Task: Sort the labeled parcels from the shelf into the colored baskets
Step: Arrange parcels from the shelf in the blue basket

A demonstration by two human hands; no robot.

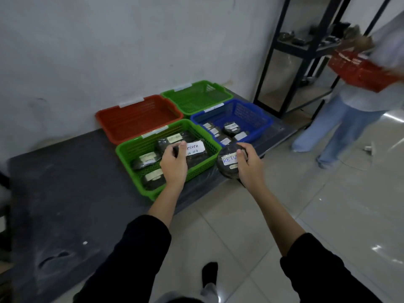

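Dark sleeves reach forward over the tiled floor (306, 193), with a dark-socked foot (209, 272) between them. The right hand (249, 165) grips a round dark parcel (228, 169), its fingers curled over the top edge and thumb on a white label reading "RETU", the rest hidden under the hand. This parcel is held at the front edge of the dark worktop (76, 182), just beside the right end of the near green basket (203, 167). The left hand (173, 165) is over that basket, thumb and fingers curled and pinching the left end of a dark parcel labelled "return" (196, 153), which lies inside the basket. Three more labelled dark parcels (146, 159) lie in the same basket.

Behind it to the right, a blue basket (262, 119) holds several labelled parcels. A red basket (140, 119) sits behind it to the left, and a far green basket (196, 97) stands against the wall.

Farther right stands a black metal shelf (306, 47) with blurred dark items. Another person (358, 101) in pale trousers stands there carrying a red crate (358, 71).
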